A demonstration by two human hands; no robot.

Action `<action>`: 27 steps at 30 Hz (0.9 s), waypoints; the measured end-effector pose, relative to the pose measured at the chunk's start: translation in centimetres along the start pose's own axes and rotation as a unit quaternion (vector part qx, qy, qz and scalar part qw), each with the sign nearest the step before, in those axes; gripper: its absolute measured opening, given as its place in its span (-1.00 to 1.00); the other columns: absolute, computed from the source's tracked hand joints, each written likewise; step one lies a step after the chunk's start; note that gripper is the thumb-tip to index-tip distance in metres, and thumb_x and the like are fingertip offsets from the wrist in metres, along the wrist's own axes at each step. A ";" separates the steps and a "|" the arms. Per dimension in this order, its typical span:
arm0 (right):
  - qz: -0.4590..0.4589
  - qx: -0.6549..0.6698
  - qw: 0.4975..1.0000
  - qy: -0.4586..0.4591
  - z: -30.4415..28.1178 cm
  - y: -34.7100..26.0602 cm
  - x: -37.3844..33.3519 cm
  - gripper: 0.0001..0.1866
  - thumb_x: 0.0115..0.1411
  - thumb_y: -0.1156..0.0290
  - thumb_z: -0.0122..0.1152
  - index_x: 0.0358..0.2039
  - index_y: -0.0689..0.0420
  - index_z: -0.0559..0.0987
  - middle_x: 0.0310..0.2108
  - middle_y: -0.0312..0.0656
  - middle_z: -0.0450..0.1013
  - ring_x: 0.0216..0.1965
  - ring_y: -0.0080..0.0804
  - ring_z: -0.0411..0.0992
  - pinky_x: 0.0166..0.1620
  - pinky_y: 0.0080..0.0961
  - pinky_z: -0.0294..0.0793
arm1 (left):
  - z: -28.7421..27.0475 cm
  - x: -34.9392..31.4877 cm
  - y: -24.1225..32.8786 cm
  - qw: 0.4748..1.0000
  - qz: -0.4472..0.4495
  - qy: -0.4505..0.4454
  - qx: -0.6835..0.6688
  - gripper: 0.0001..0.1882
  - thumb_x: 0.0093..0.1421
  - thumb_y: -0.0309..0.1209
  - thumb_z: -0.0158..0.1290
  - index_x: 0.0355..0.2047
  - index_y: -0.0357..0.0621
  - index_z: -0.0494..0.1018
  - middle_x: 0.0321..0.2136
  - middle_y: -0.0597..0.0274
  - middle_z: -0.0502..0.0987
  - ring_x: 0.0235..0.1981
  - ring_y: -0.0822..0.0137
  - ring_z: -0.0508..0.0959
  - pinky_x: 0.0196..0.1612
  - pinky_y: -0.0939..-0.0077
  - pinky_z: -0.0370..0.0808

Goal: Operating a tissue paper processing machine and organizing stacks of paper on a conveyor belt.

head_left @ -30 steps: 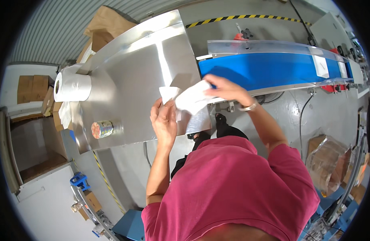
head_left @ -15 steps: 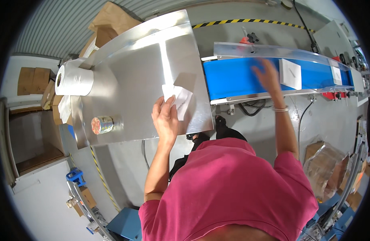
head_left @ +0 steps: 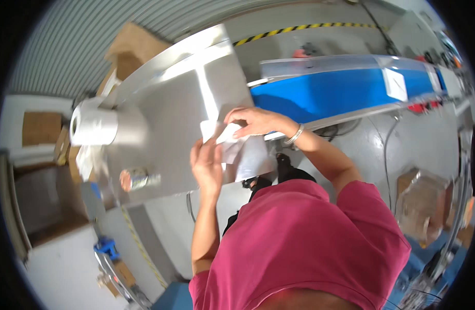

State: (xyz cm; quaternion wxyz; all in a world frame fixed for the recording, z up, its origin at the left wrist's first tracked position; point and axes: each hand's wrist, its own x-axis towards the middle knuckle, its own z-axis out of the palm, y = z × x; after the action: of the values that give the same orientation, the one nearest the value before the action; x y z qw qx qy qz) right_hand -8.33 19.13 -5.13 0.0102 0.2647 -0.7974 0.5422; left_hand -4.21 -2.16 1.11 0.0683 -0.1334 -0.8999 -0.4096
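A white flat packet point(head_left: 229, 135) is between my two hands over the right part of the steel table. My left hand point(head_left: 206, 164) has its fingers closed on the packet's left side. From the right, my right hand point(head_left: 255, 122) reaches across with thumb and fingers pinching its upper edge. Fingers cover part of the packet, and motion blurs the picture. Farther along the blue conveyor belt point(head_left: 325, 94) lies another white flat packet point(head_left: 395, 84), well to the right of my hands.
A large white roll point(head_left: 95, 126) stands at the table's left end. Nearer me on the steel table point(head_left: 165, 111) a small can with a reddish end point(head_left: 133, 180) lies on its side. A clear guard rail point(head_left: 320, 63) runs along the belt's far side. Cardboard boxes point(head_left: 41, 129) are at the left.
My right hand has come left from over the belt to the packet at my left hand. The packet on the belt has moved farther right. The whole view has shifted slightly.
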 end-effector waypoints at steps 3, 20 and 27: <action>0.190 0.062 0.979 0.046 -2.5 -0.3 -3.1 -0.65 0.18 0.18 0.20 -0.20 0.18 0.43 -0.39 -0.20 0.40 -0.34 -0.46 0.31 -0.22 -0.51 0.35 | -0.6 0.2 -1.9 0.999 0.042 0.003 0.035 -0.76 0.12 -0.60 0.03 -0.17 -0.22 0.49 -0.21 -0.01 0.52 -0.18 0.03 0.53 -0.09 0.31 0.47; 0.329 -0.519 0.656 0.438 -24.7 5.1 -23.9 -0.50 0.04 0.12 0.31 -0.08 0.14 0.47 -0.14 0.02 0.46 -0.09 -0.05 0.41 -0.04 -0.20 0.39 | 2.5 4.9 3.1 0.968 0.115 -0.199 0.101 -0.64 0.14 -0.49 0.06 -0.01 -0.18 0.43 -0.21 -0.15 0.55 -0.19 0.02 0.59 -0.16 0.26 0.49; 0.147 0.205 0.963 0.100 -12.7 -0.8 -15.4 -0.43 0.18 0.29 0.19 0.13 0.24 0.25 0.02 -0.10 0.36 0.07 -0.38 0.29 0.13 -0.44 0.25 | 12.7 6.7 8.4 0.856 -0.040 -0.455 -0.244 -0.56 0.18 -0.58 0.05 0.09 -0.29 0.33 -0.20 0.18 0.55 -0.23 0.48 0.50 -0.16 0.61 0.44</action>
State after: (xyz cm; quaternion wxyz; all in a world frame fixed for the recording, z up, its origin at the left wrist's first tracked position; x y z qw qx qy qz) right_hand 1.79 36.31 -3.90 -0.0437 0.0856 -0.6943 0.7132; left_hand -8.32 13.92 0.37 -0.3998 -0.2809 -0.7062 -0.5125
